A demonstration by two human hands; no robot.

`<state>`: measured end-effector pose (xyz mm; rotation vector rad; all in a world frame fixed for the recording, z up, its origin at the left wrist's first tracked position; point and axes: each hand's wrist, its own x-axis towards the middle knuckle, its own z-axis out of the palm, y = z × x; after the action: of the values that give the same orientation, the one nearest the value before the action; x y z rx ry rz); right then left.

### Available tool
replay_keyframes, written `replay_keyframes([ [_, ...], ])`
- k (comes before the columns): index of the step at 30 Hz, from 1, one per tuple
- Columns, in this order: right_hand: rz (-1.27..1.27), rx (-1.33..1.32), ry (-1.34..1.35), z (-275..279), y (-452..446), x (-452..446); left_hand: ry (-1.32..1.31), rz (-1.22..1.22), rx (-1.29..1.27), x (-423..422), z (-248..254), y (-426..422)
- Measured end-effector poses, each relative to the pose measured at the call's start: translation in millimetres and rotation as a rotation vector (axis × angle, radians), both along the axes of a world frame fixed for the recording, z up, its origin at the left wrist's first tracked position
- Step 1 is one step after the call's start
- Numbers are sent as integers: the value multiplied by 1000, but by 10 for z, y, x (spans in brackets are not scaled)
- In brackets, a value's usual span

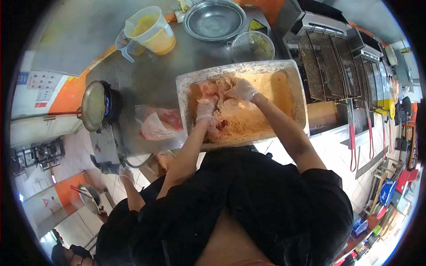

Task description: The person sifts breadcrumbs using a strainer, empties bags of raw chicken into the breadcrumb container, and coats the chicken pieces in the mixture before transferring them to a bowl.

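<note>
A large white tub [302, 104] holds orange-tinted flour [262, 113] and pieces of floured meat [223, 84]. My left hand [206, 110], in a clear glove, is at the tub's left side, its fingers closed round a piece of coated meat [208, 91]. Also gloved, my right hand [243, 90] reaches in from the right, its fingers curled against the meat at the back of the tub. Flour partly hides the fingertips. Left of the tub lies a plastic bag with red raw meat [162, 123].
Behind stand a jug of yellow liquid [153, 33], a metal bowl [214, 20] and a clear container [253, 46]. A pan [94, 106] is at left, fryer baskets [321, 66] at right. A co-worker's gloved hand [127, 175] is at lower left.
</note>
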<state>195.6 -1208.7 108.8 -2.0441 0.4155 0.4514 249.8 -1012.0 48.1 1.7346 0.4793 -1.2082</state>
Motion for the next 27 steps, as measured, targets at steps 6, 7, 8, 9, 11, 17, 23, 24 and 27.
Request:
replay_keyframes([
  [6,74,103,-78,-395,-343,73,-651,-282,217,-137,641,80],
  [7,-25,82,-20,-615,-371,103,-701,-338,316,-192,703,104],
  [8,-126,61,39,-618,-355,123,-704,-340,319,-273,653,178],
  [9,-28,226,-131,-620,-348,90,-781,-581,458,-359,542,257],
  [11,-76,-98,141,-428,-116,-68,-853,-835,591,-499,581,291],
  [17,478,-66,41,-466,254,-500,-578,-1024,438,-469,4,427],
  [23,257,104,264,-263,391,-740,-44,-949,14,-409,-275,386],
  [24,255,58,338,-435,390,-753,-43,-937,12,-440,-212,372],
  [27,139,213,296,-584,361,-842,-207,-956,117,-511,-416,434],
])
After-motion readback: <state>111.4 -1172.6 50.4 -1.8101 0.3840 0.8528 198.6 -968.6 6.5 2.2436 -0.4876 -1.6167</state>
